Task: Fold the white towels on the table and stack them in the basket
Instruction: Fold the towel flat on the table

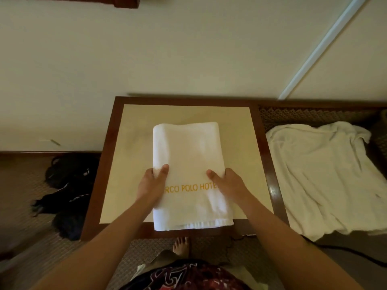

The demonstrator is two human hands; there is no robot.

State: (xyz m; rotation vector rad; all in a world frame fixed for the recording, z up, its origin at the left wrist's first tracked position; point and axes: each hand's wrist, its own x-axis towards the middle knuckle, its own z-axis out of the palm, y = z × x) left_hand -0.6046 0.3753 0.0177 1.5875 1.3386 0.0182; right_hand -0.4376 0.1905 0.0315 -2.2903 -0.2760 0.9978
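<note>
A folded white towel with orange hotel lettering lies lengthwise on the small square table, its near end hanging slightly over the front edge. My left hand grips the towel's left edge, thumb on top and fingers under. My right hand grips the right edge the same way, thumb on the cloth. A second white towel lies crumpled and unfolded to the right of the table. No basket is in view.
The table has a dark wood frame and stands against a pale wall. Dark clothing or bags lie on the carpet to the left. My bare foot shows below the table's front edge.
</note>
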